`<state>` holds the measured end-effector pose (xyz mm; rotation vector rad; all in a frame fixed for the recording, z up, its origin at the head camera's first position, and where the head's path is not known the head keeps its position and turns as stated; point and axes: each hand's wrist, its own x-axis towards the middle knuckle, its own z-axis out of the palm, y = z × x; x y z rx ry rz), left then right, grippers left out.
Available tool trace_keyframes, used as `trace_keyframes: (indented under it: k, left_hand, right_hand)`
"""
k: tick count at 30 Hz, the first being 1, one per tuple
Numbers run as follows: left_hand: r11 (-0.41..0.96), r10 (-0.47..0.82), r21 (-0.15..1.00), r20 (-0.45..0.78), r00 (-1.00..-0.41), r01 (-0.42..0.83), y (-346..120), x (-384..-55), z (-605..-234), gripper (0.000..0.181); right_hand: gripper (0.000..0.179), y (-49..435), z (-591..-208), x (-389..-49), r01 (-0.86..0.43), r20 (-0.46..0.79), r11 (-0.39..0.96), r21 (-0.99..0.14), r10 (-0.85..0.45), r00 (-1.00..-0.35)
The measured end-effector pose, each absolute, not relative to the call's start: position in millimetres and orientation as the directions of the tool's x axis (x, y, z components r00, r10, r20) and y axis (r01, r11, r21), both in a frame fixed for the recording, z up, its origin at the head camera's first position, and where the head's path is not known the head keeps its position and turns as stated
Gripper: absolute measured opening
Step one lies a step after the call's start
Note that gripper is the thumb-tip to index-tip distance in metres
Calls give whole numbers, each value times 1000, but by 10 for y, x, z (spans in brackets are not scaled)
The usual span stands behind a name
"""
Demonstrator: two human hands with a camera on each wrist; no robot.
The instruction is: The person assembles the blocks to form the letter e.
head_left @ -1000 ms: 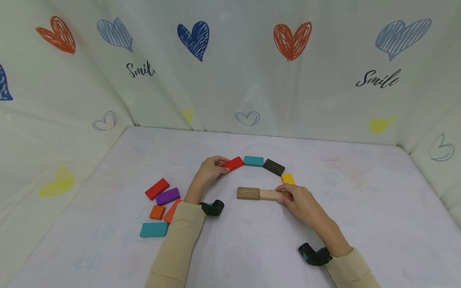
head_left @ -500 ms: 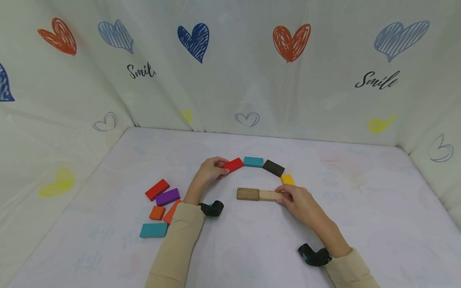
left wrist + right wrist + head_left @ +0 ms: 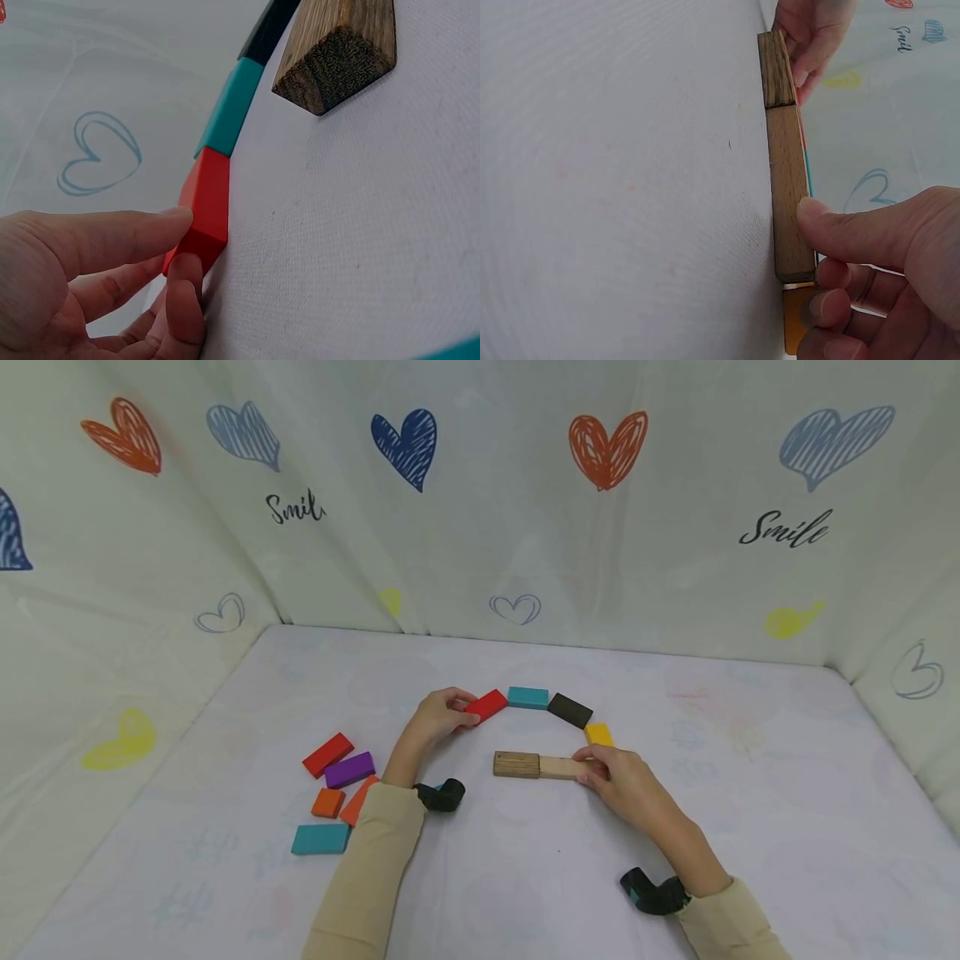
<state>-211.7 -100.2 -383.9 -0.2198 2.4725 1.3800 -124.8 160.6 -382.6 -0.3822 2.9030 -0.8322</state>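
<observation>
My left hand (image 3: 437, 713) pinches the outer end of a red block (image 3: 489, 704), thumb on one side and fingers on the other. That block's far end meets a teal block (image 3: 528, 697). A dark block (image 3: 570, 710) and a yellow block (image 3: 599, 733) carry the curve on to the right. Inside this arc, a brown grained wooden block (image 3: 516, 765) lies end to end with a pale wooden block (image 3: 789, 180). My right hand (image 3: 626, 783) pinches the pale block near its right end, with the thumb on its near face. The right fingers partly hide the yellow block (image 3: 795, 319).
Left of my left forearm lie a red block (image 3: 327, 755), a purple block (image 3: 349, 770), an orange square block (image 3: 327, 802), an orange block (image 3: 357, 804) partly behind the sleeve and a teal block (image 3: 320, 839). A printed curtain (image 3: 510, 543) rises behind the white table (image 3: 517, 893).
The red block in my left hand has shifted very slightly to the right. My right hand and the other blocks stay where they were.
</observation>
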Motion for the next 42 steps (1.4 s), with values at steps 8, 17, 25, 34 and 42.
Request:
trace_keyframes:
  k: [8,17,25,34,42]
  left_hand:
    - [524,12,804,-338,-941,-282,-1004,-2100,-3825,31]
    - [520,4,803,-345,-939,-293,-998,-2095,-3817,33]
    - [519,4,805,-339,-941,-288,-998,-2097,-3824,33]
    - [506,13,812,-346,-938,-292,-1018,-2100,-3832,37]
    - [525,123,838,-247,-961,-148,-1233,-1923,-3699,39]
  right_hand:
    - [23,1605,-3839,-1250,-212,-24,824,-526,-264,-964]
    - [23,1602,-3837,-1245,-216,-17,822,-527,-264,-964]
    - [23,1601,-3837,-1247,-214,-19,821,-530,-264,-964]
    - [22,1598,-3840,-1250,-228,-3,815,-533,-271,-963]
    - [22,1603,-3843,-1252,-232,-1,807,-542,-277,-961]
